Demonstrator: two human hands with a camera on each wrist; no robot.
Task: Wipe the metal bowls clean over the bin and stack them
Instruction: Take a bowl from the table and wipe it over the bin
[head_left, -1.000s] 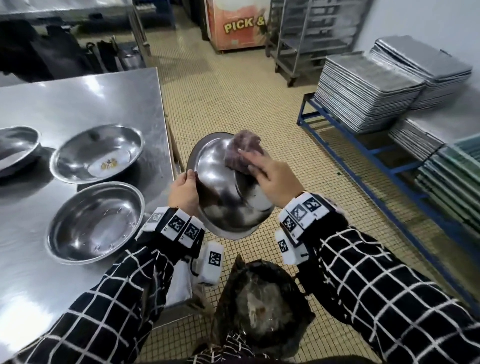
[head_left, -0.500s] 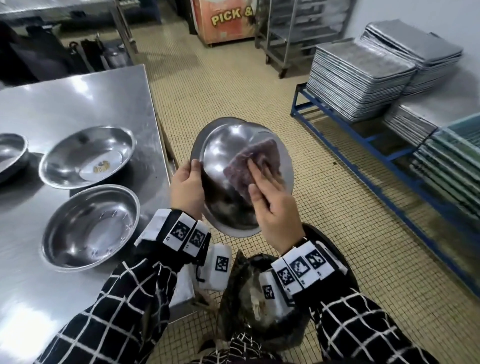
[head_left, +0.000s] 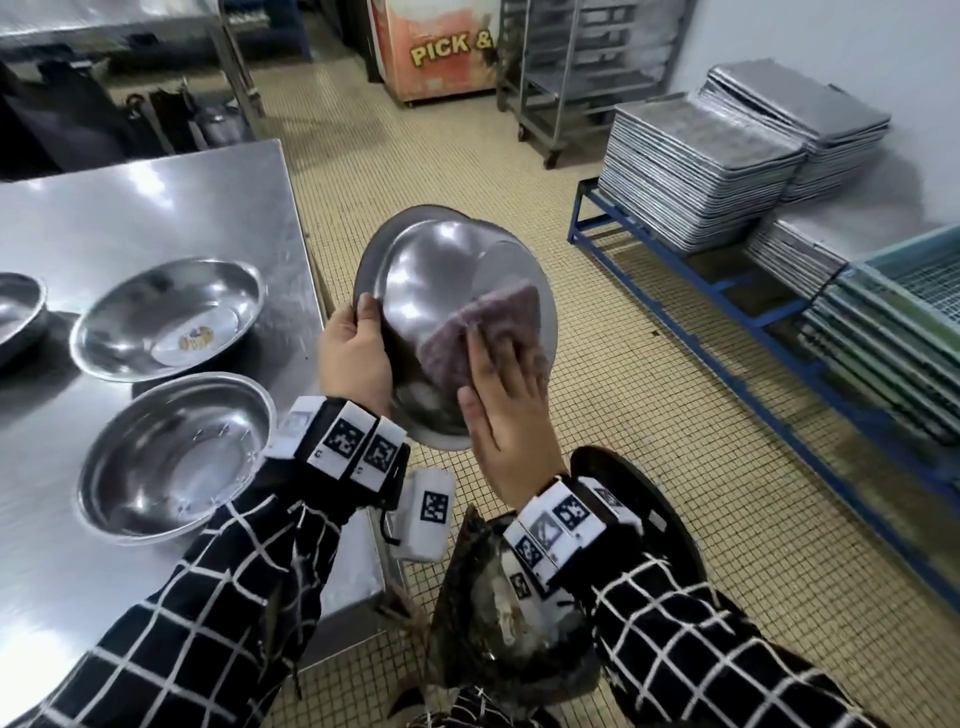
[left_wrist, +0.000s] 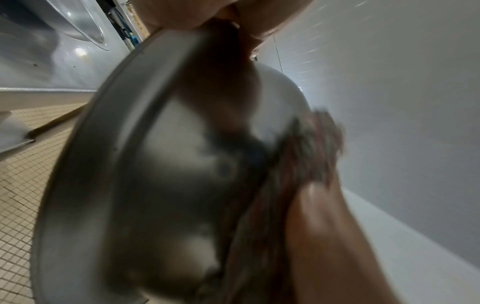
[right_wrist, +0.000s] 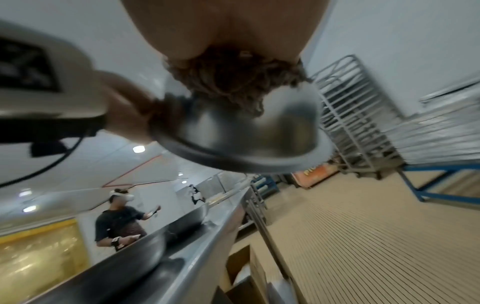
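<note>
I hold a metal bowl (head_left: 426, 291) tilted over the black-bagged bin (head_left: 649, 499), its outer side facing me. My left hand (head_left: 353, 353) grips its left rim, thumb on the outside. With flat fingers, my right hand (head_left: 506, 410) presses a purple cloth (head_left: 483, 332) against the bowl's lower right side. The left wrist view shows the bowl (left_wrist: 161, 185) blurred, with the cloth (left_wrist: 306, 148) on it. In the right wrist view the cloth (right_wrist: 233, 82) lies on the bowl (right_wrist: 246, 131). Three more bowls stand on the steel table (head_left: 156, 208): a near one (head_left: 176, 457), one with food scraps (head_left: 171, 317), one at the left edge (head_left: 15, 317).
Stacks of metal trays (head_left: 701, 171) sit on a blue rack at the right. A wheeled shelf trolley (head_left: 582, 67) stands at the back. Tiled floor lies between table and rack. Another person (right_wrist: 116, 222) stands beyond the table.
My right hand slid the cloth from the bowl's top edge down across its outer side to the lower right. The left hand kept its grip on the rim.
</note>
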